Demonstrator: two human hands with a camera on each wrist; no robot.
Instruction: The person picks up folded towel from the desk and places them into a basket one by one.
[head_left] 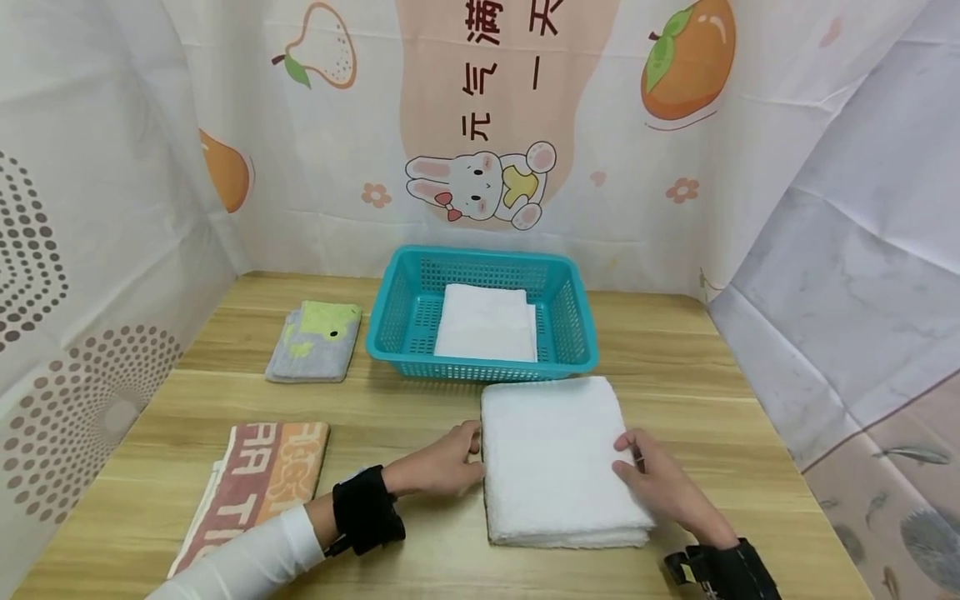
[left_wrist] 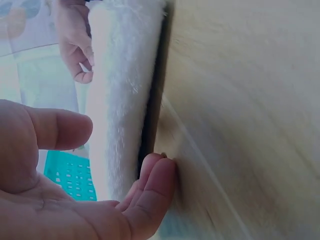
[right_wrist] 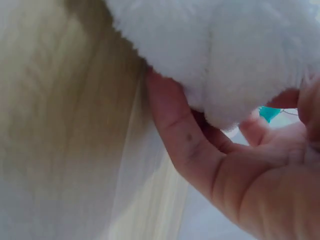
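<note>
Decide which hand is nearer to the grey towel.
Left. The left hand is right of the grey towel and closer to the camera; the right hand is farther right, across the white towel.

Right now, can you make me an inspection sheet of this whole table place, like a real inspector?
Surface: wood-grain table.
Job's things: folded white towel, lying between the hands, in front of the teal basket; white cloth inside the basket.
Clutter: grey-and-green towel left of the basket; red-and-orange towel nearer, partly hidden by the left arm.
Left hand: at the white towel's left edge, thumb and fingers apart; firm contact unclear.
Right hand: holds the towel's right edge.
Cables: nothing seen.
Surroundings: hanging printed sheet behind, with a sideways rabbit picture.
</note>
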